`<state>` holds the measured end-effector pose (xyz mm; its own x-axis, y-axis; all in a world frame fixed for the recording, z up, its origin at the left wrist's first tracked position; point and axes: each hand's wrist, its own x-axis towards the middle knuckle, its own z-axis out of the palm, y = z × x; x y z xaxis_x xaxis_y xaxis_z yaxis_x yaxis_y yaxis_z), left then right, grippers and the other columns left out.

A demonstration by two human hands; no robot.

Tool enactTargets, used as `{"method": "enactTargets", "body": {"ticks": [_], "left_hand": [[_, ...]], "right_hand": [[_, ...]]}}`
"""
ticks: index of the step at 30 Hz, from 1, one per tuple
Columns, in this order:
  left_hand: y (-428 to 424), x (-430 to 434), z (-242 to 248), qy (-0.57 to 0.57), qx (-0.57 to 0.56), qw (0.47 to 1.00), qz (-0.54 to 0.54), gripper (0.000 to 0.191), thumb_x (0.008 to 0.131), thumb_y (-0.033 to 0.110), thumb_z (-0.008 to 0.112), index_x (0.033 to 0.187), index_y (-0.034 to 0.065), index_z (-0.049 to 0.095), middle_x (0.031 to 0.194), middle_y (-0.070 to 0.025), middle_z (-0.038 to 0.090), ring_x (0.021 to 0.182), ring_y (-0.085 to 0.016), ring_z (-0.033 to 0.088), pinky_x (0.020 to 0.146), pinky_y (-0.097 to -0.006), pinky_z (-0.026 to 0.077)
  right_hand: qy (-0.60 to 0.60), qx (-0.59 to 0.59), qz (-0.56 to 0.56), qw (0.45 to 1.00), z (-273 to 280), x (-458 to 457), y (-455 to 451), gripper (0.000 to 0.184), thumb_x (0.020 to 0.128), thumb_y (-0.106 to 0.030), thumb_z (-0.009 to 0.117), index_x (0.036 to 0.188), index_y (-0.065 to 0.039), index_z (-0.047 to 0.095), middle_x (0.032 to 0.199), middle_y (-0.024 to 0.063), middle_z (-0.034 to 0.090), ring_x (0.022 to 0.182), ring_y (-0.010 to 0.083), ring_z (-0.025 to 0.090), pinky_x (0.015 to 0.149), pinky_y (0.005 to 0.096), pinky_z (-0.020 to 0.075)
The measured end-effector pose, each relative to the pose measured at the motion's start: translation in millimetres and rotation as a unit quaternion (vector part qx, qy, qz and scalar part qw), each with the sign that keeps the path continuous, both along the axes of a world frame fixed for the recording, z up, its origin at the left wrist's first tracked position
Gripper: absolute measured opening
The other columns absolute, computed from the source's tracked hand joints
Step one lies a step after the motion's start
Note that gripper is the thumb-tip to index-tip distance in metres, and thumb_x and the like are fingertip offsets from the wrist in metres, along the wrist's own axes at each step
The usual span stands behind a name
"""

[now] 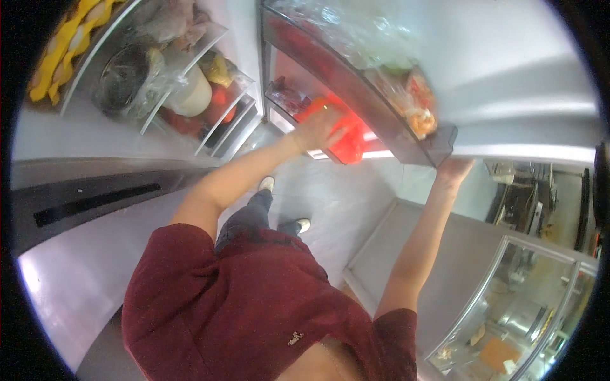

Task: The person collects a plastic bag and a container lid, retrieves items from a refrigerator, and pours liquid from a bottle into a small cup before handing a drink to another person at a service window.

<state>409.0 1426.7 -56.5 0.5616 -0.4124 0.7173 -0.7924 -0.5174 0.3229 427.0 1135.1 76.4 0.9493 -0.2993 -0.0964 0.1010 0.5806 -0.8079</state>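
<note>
A red plastic bag (350, 143) lies in a lower bin of the open fridge door, and my left hand (321, 126) is at it, blurred, with the palm over the bag. Whether its fingers grip the plastic cannot be seen. Out to the right, my right hand (455, 170) is at the edge of the fridge door (514, 151), below the corner of the upper door bin (381, 109); its fingers are mostly hidden behind the edge. Clear plastic bags (352, 33) and a bag of orange-red food (419, 107) fill that upper bin.
At left, fridge shelves (209, 45) hold a white container (190, 93), a dark round pot (124, 76) and bagged food. A dark bar (97, 205) runs along the fridge front. A glass-fronted case (505, 295) stands at lower right, beside a grey panel (429, 247).
</note>
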Motion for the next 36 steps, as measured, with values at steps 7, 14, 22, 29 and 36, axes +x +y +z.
{"method": "enactTargets", "body": {"ticks": [7, 14, 22, 29, 36], "left_hand": [[57.0, 16.6, -15.6, 0.269, 0.198, 0.921, 0.203, 0.036, 0.078, 0.022, 0.057, 0.108, 0.0043, 0.051, 0.104, -0.0155, 0.054, 0.096, -0.033, 0.05, 0.087, -0.0419, 0.037], [-1.0, -46.5, 43.5, 0.131, -0.084, 0.987, 0.05, 0.029, 0.078, 0.012, 0.055, 0.103, -0.0003, 0.049, 0.103, -0.0164, 0.054, 0.095, -0.029, 0.053, 0.081, -0.0384, 0.043], [-16.5, 34.9, -23.8, 0.286, 0.399, 0.863, 0.124, 0.018, 0.074, 0.005, 0.046, 0.08, 0.0025, 0.062, 0.079, -0.0168, 0.062, 0.076, -0.032, 0.061, 0.063, -0.0403, 0.05], [-22.2, 30.5, -30.4, 0.386, 0.442, 0.808, -0.054, 0.018, 0.07, 0.007, 0.049, 0.08, 0.0042, 0.063, 0.076, -0.0171, 0.062, 0.073, -0.032, 0.061, 0.061, -0.0429, 0.047], [-47.8, 34.9, -58.6, 0.621, 0.209, 0.753, 0.063, 0.027, 0.084, 0.015, 0.041, 0.105, 0.0044, 0.056, 0.108, -0.0165, 0.056, 0.099, -0.027, 0.054, 0.084, -0.0344, 0.042]], "right_hand": [[0.051, 0.123, -0.058, 0.989, -49.4, -107.6, -49.5, 0.049, 0.079, -0.044, 0.049, 0.112, -0.007, 0.042, 0.105, 0.016, 0.05, 0.082, 0.0278, 0.053, 0.086, 0.0492, 0.0358], [0.142, 0.188, -0.1, 0.967, -121.1, -223.4, -80.2, 0.042, 0.078, -0.046, 0.049, 0.096, -0.008, 0.051, 0.098, 0.0123, 0.053, 0.081, 0.0241, 0.05, 0.08, 0.0459, 0.0374], [0.109, 0.184, -0.078, 0.974, -119.0, -234.8, -74.2, 0.045, 0.079, -0.047, 0.048, 0.101, -0.008, 0.049, 0.1, 0.0128, 0.051, 0.078, 0.0227, 0.049, 0.081, 0.0457, 0.0376], [0.173, 0.211, -0.186, 0.944, -127.7, -253.5, -68.9, 0.042, 0.08, -0.046, 0.046, 0.1, -0.008, 0.049, 0.096, 0.0122, 0.052, 0.072, 0.0229, 0.048, 0.08, 0.0454, 0.0383], [0.148, 0.224, -0.149, 0.952, -136.8, -257.3, -57.2, 0.04, 0.081, -0.044, 0.047, 0.097, -0.008, 0.048, 0.093, 0.0131, 0.052, 0.071, 0.0232, 0.047, 0.079, 0.0458, 0.0391]]}}
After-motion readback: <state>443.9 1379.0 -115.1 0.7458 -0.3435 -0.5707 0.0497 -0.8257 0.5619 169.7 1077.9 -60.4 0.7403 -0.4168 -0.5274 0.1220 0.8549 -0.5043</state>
